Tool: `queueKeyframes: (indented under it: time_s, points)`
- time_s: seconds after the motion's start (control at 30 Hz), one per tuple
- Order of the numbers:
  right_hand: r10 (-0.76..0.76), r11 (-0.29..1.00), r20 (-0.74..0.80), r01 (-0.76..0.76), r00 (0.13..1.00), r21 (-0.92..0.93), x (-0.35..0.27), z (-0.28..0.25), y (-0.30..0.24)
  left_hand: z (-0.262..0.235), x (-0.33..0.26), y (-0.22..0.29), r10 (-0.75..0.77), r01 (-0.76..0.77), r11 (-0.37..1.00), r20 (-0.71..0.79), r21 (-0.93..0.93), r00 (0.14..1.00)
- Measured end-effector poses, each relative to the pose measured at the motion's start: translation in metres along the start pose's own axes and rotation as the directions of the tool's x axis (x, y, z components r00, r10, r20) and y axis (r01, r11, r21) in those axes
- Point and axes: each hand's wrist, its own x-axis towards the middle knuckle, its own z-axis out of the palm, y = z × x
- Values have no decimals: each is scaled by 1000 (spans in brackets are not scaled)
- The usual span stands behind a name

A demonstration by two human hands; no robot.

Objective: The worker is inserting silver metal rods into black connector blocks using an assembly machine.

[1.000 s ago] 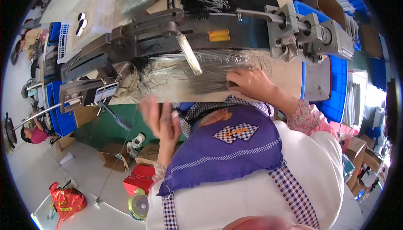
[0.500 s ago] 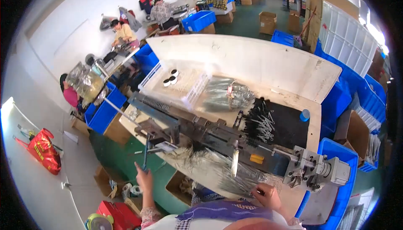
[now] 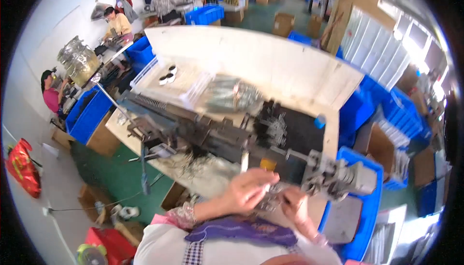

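Observation:
My left hand is over the front of the bench machine, its fingers pinched together at a small, pale, shiny bit too blurred to name. Close beside it on the right, my right hand is closed, its fingers curled down; what they hold is smeared. Thin shiny wire pieces show between and under the two hands. The machine's blue-handled lever hangs at the left with no hand on it. Behind the machine, wire-stemmed pieces with black bristles lie on a black mat.
A white crate and a bundle of grey wires lie behind the machine, before an upright white board. At the right stand a metal motor unit and a blue bin. Other people work at the far left.
My left hand has left the blue-handled lever and come right to meet my right hand in front of the machine. The view has shifted, so the bench appears further left and higher.

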Motion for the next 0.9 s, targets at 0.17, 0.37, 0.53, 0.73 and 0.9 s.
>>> queueKeyframes:
  time_s: [0.17,0.37,0.53,0.73,0.9]
  points:
    - [52,994,-84,-59,995,-91,-11,-14,0,25,14,17,21,-10,991,80,-133,997]
    - [-111,984,-156,87,982,-157,33,-54,-7,20,12,5,-33,34,999,165,-7,986]
    - [-410,880,-29,386,912,-278,90,-104,-58,30,49,8,-55,39,996,205,81,977]
    - [51,996,-163,-62,985,-68,81,-106,-36,-19,-24,-12,-618,666,716,255,-208,744]
    - [-118,944,6,114,993,-311,91,-69,-17,-8,-54,-15,-858,767,358,137,-533,496]
